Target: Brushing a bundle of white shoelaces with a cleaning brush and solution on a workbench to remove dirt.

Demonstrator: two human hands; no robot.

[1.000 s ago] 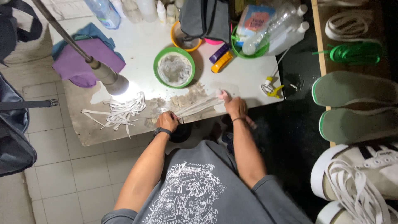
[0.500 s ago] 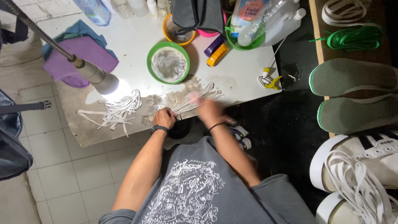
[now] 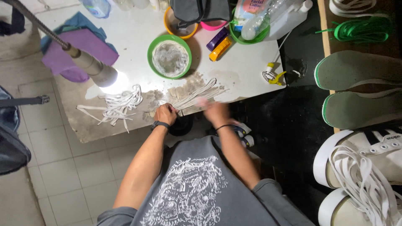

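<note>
white laces (image 3: 197, 94) | green bowl (image 3: 169, 56) | purple cloth (image 3: 79, 52) | grey printed shirt (image 3: 197, 188)

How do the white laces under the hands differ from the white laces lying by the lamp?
The laces under the hands lie stretched fairly straight, pinned by the left hand and brushed by the blurred right hand. The laces by the lamp lie loose, tangled and untouched. Both are flat, white and on the table.

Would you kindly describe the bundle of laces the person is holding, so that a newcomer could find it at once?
Start at the white table and follow its near edge to the left hand. The bundle of white laces fans out from that fist toward the right. Unlike the loose heap of laces beside the lamp, it lies straight and gathered.
</note>
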